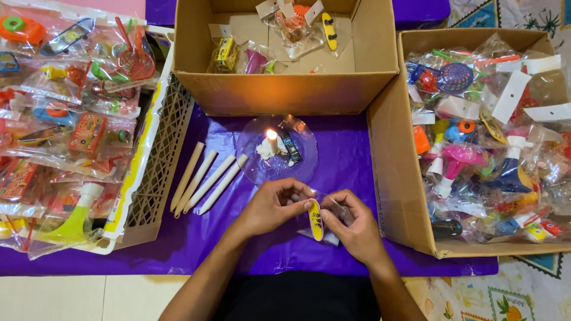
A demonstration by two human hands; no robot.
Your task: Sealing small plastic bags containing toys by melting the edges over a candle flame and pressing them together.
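Hands first, from the head view: my left hand (270, 205) and right hand (351, 229) meet over the purple plastic-covered surface (238, 238), both pinching a small yellow toy skateboard (315, 220) inside a clear plastic pouch (333, 208). I judge this the bagging step; closing the pouch's open edge would call for steady fingers near the lit white candle (272, 139) on its clear round plate (256, 166). Four white paper sticks (205, 178) lie left; cardboard boxes (285, 89) and a beige lattice basket (157, 166) hold bagged toys.
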